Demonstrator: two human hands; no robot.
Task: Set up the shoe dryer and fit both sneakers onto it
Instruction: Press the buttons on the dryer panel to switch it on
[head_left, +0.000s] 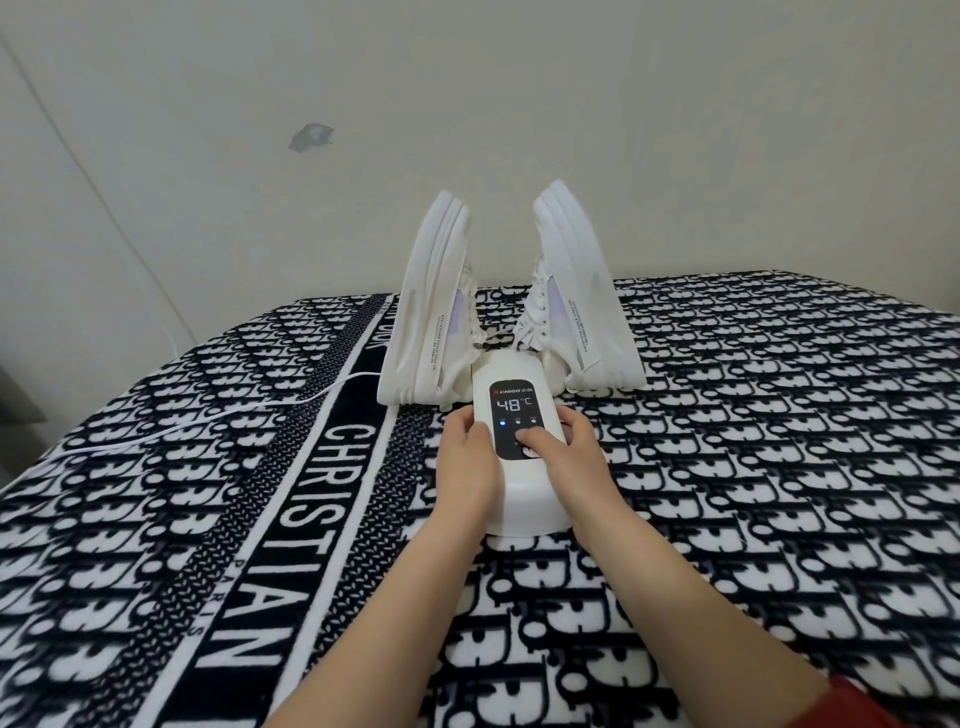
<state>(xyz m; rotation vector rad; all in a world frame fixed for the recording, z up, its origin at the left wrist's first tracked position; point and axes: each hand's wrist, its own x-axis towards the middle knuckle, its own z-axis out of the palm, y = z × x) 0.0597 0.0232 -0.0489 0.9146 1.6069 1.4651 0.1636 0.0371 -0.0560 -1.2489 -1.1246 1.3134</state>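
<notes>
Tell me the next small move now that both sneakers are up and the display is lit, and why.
Probably lift the right hand off the control panel and let go. Both white sneakers already stand toe-up on the shoe dryer, the display reads 48°C with one blue light on, and the power cord trails left. The left hand only steadies the housing.

Head view, angled down (close), facing wall

- Bright, even indoor light; soft shadows only.
- Dryer display (511, 404) glows, readable, no glare.
- Wide-angle bending curves blanket (779, 415) edges.
- Mostly sharp; slight softness at corners.
</notes>
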